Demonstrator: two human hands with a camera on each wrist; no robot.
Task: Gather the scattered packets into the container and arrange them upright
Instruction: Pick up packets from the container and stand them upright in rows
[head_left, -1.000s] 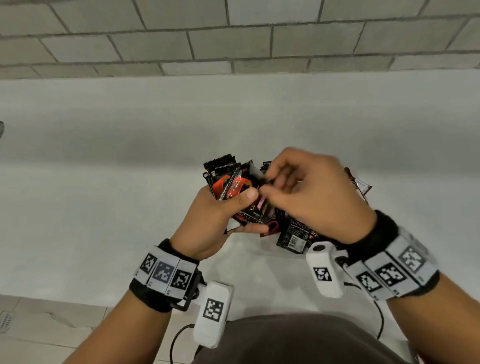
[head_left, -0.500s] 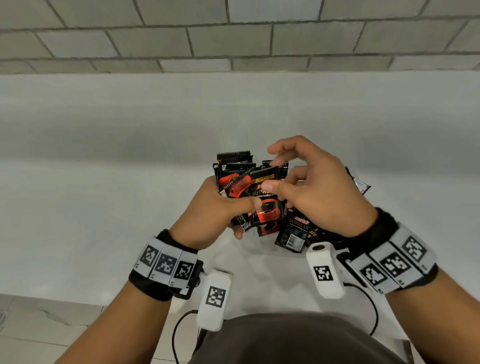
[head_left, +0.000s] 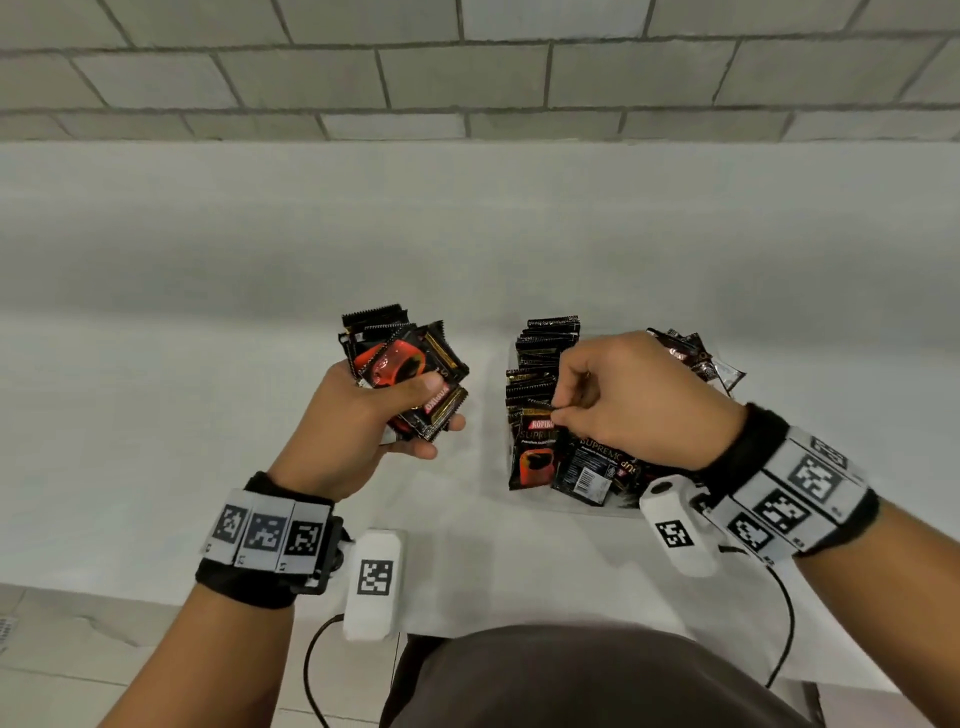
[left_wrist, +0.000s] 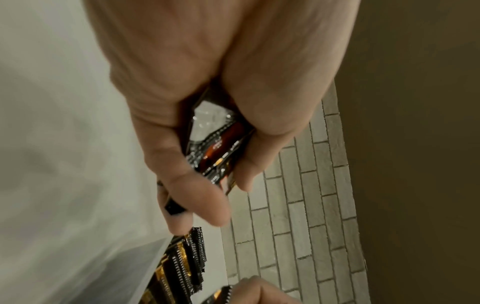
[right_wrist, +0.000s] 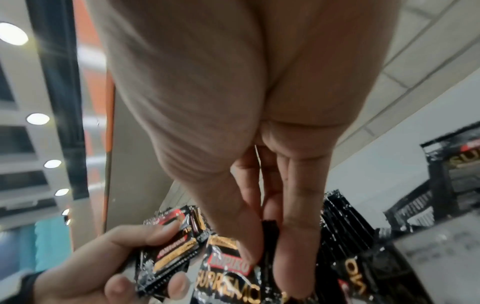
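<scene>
Row of packets (head_left: 543, 364) stood upright in clear container (head_left: 597, 512), likely for neat filling; stack of packets (head_left: 410, 371) gripped in left hand (head_left: 358, 426), thumb pressed on top, seemingly as supply; front packet (head_left: 535, 452) pinched at top edge by right hand (head_left: 631, 400); white counter (head_left: 156, 415) backed by grey brick wall (head_left: 467, 67)

Soft, even light is falling across the head view, casting only faint shadows on the white table (head_left: 156, 415). Brick lines are bowing toward the edges. Both wrist views are showing motion blur; ceiling lamps (right_wrist: 11, 34) are glaring in the right one.
</scene>
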